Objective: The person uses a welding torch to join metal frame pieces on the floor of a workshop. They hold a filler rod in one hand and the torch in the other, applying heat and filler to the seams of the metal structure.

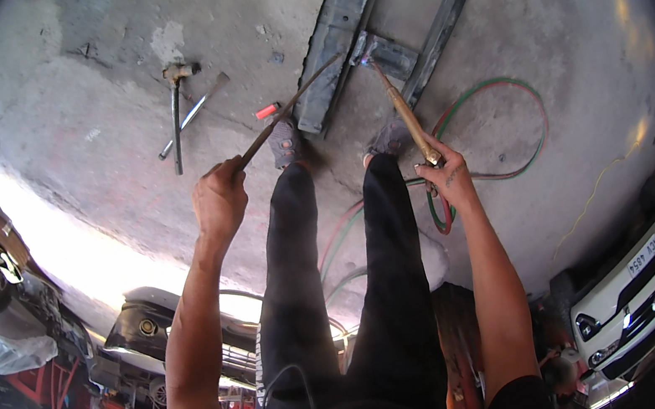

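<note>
Brass torch [405, 112], clamped in the right hand [446, 174], tip on the steel frame [368, 25] at twelve o'clock. Thin rod [288, 107], gripped in the fisted left hand [219, 199], slants toward one o'clock. Hoses [502, 127] loop at three o'clock; hammer [178, 112] at ten.

Bare concrete floor [575, 49] lies open at 3 o'clock of the steel frame [369, 29]. At 9 o'clock, a hammer [177, 113] and metal bar [191, 115] block passage; 2 hoses [499, 107] loop at 5 o'clock.
</note>
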`<state>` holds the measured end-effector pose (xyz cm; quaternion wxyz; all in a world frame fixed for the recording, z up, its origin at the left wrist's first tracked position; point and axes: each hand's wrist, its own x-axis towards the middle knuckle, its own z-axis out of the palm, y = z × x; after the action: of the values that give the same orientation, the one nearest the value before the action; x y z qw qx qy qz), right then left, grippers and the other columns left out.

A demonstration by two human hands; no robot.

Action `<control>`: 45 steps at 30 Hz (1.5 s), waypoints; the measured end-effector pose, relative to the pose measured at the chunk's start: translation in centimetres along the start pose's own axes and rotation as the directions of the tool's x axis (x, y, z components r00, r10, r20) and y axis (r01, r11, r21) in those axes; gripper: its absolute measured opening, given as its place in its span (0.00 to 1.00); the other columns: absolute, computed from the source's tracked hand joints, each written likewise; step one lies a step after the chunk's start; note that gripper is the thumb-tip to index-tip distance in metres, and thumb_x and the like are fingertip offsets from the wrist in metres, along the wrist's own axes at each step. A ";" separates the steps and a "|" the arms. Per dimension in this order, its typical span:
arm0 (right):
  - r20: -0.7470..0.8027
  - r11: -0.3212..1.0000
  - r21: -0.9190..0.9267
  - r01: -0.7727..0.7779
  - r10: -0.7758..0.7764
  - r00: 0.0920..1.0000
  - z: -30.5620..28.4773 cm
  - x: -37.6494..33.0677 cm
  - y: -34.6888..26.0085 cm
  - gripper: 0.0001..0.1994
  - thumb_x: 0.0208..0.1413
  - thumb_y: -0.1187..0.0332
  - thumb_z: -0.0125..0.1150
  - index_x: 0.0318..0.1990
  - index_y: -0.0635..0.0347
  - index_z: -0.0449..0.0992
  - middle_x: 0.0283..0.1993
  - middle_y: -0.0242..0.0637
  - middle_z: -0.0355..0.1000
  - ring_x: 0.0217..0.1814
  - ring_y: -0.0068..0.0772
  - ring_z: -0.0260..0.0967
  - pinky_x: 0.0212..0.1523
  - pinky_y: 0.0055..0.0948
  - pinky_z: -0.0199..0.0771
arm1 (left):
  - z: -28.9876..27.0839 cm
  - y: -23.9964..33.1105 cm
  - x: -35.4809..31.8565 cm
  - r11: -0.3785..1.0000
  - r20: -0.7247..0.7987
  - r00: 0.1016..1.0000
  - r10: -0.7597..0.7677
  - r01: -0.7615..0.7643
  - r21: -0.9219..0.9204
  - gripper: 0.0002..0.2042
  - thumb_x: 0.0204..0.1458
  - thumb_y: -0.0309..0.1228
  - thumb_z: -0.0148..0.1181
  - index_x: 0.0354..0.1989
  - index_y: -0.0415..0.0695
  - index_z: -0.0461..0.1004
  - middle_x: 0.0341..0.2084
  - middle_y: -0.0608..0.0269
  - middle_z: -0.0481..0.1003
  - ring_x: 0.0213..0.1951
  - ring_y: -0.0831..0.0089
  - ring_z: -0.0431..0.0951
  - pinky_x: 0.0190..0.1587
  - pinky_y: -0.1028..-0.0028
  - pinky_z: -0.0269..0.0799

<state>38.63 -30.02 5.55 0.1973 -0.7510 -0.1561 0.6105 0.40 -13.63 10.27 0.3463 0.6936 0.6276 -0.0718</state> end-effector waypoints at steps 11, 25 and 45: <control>0.010 0.999 -0.032 0.040 -0.039 0.999 -2.3 -2.0 -1.3 0.35 0.52 0.81 0.68 0.71 0.55 0.72 0.41 0.34 0.79 0.29 0.19 0.69 0.31 0.24 0.74 | -0.3 -5.8 -10.7 0.946 0.075 0.955 -0.286 0.294 -0.140 0.14 0.58 0.31 0.62 0.49 0.40 0.83 0.34 0.40 0.82 0.40 0.45 0.85 0.40 0.59 0.78; -0.016 1.000 -0.013 -0.006 0.006 1.000 0.1 -1.2 -1.1 0.36 0.53 0.82 0.67 0.72 0.52 0.71 0.36 0.31 0.75 0.25 0.20 0.69 0.26 0.28 0.73 | -1.1 -11.9 -18.5 0.873 0.134 0.880 -0.455 0.471 -0.127 0.12 0.58 0.28 0.66 0.47 0.36 0.83 0.26 0.49 0.82 0.28 0.61 0.83 0.34 0.64 0.76; -0.389 0.949 -0.166 0.270 -0.314 0.866 -19.3 -24.3 -1.0 0.32 0.58 0.72 0.63 0.73 0.48 0.70 0.27 0.29 0.71 0.18 0.23 0.66 0.17 0.31 0.68 | -9.5 -8.2 -23.5 0.906 0.050 0.919 -0.392 0.394 -0.153 0.19 0.59 0.42 0.57 0.40 0.36 0.83 0.41 0.32 0.81 0.49 0.37 0.82 0.51 0.49 0.77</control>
<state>52.58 -42.75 30.18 0.2756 -0.8392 -0.2553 0.3932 -15.04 -27.77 26.79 0.3851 0.5222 0.7549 -0.0956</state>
